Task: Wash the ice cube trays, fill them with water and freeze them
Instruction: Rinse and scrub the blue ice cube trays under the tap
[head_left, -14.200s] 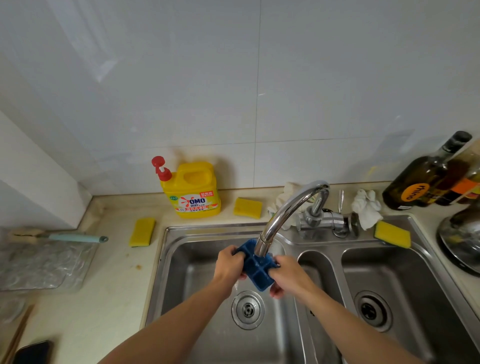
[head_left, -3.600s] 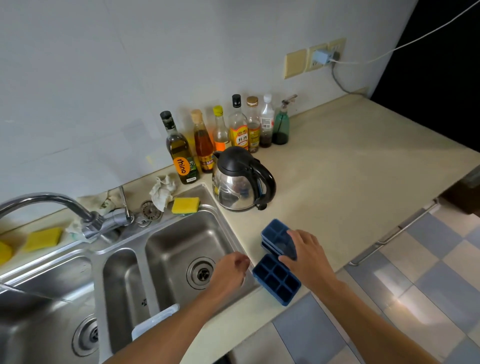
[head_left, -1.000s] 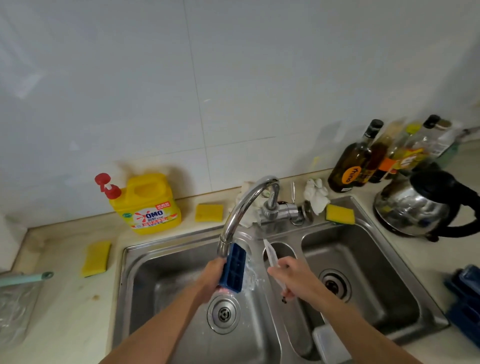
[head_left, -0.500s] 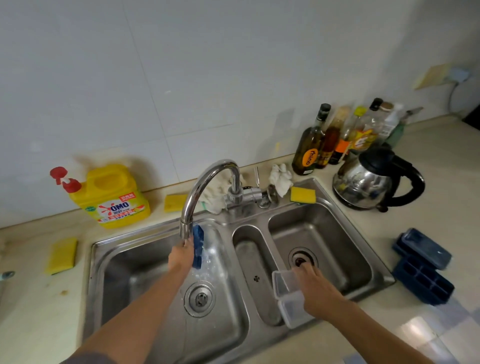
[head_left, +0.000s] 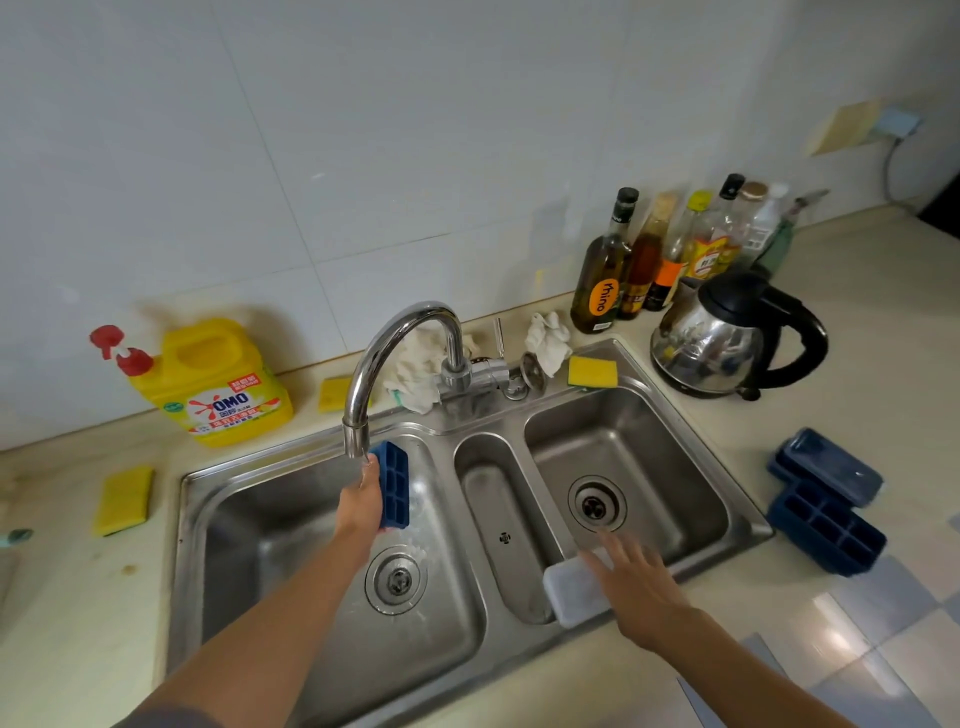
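Observation:
My left hand (head_left: 360, 501) grips a blue ice cube tray (head_left: 395, 485) on edge, just under the spout of the chrome tap (head_left: 387, 358), over the left basin of the steel sink (head_left: 452, 631). My right hand (head_left: 635, 574) hovers with fingers spread over a clear lid (head_left: 574, 590) that lies at the sink's front rim; whether it touches the lid is unclear. On the counter to the right lie two more blue trays, one open (head_left: 826, 526) and one with a lid on (head_left: 826, 463).
A yellow detergent jug (head_left: 213, 384) and yellow sponges (head_left: 123, 500) sit left of the sink. Another sponge (head_left: 592, 372) and rags (head_left: 545, 338) lie behind it. Several bottles (head_left: 602, 275) and a kettle (head_left: 727, 335) stand at the back right.
My right hand has let go of the clear lid at the sink's front rim and spread its fingers above it. My left hand keeps the blue tray under the tap.

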